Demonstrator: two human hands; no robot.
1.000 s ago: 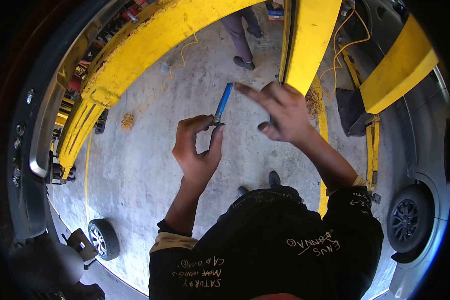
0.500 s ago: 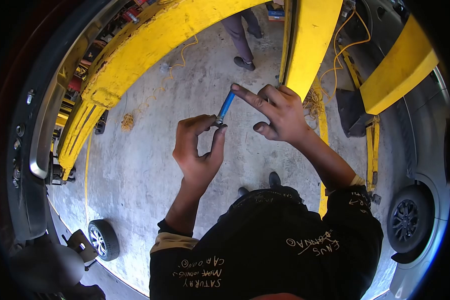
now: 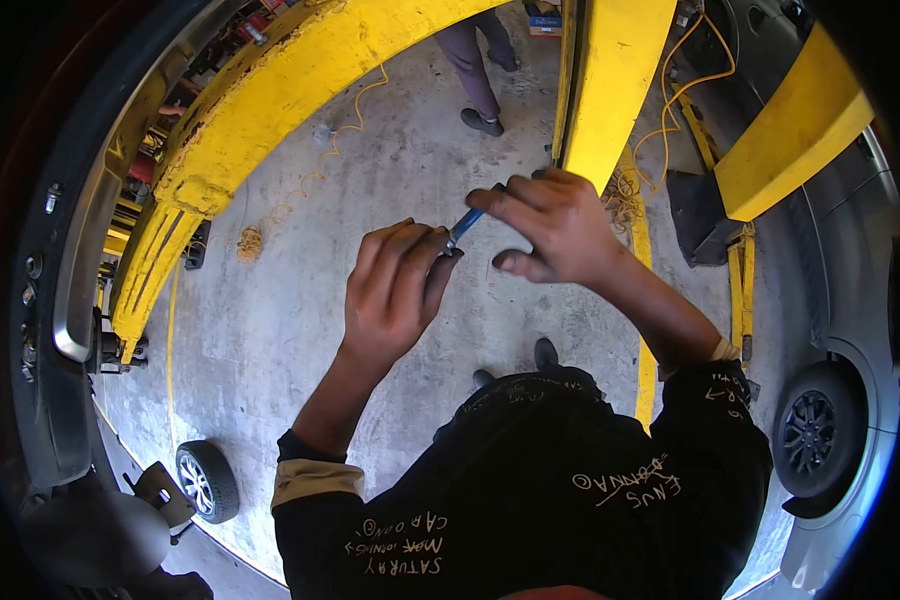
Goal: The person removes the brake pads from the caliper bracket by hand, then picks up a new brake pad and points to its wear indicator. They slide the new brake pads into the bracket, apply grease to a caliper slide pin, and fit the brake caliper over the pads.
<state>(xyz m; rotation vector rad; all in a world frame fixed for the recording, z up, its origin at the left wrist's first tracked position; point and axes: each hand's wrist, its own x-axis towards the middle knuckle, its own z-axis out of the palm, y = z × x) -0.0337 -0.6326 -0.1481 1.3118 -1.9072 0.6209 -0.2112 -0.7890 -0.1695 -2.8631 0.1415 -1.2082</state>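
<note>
A short blue tool [image 3: 466, 224] with a metal lower end slants between my two hands above the grey floor. My left hand [image 3: 395, 285] pinches that metal end between thumb and fingertips, its fingers bent together. At the upper end of the tool, my right hand [image 3: 555, 228] lays its index finger against the blue part. The right thumb stands apart, below the other fingers, touching nothing.
Yellow lift arm [image 3: 260, 100] and lift post [image 3: 610, 90] stand ahead. Another person's legs [image 3: 470, 65] are beyond. A loose wheel [image 3: 207, 481] lies lower left, orange hoses [image 3: 250, 243] on the floor, a grey vehicle [image 3: 840, 260] at right.
My left fingers have folded closer over the metal end. My right hand has shifted slightly lower, and its index finger now overlaps more of the tool's upper end.
</note>
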